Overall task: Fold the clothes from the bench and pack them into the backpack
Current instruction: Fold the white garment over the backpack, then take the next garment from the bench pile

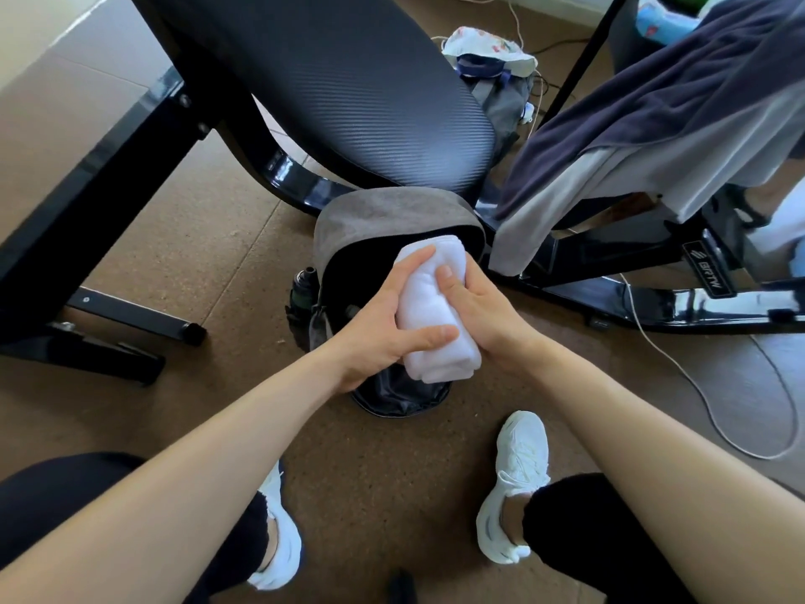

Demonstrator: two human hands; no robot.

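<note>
Head view: left grip [383, 342] and right grip [483, 316] clamp a rolled white garment [429, 298] above the open grey backpack [383, 211] on the floor [218, 237]. Packing is in hand; next it likely needs lowering inside without unrolling.

The rolled cloth [435, 316] is plain white. My backpack [383, 211] is grey outside and black inside. The bench pad [339, 80] is black with a fine ribbed weave, and its frame [296, 176] is glossy black. One draped garment [653, 102] is navy, another [610, 180] pale grey. My sneakers [518, 486] are white, my leggings [579, 529] black, and the floor [209, 237] is speckled brown.
</note>
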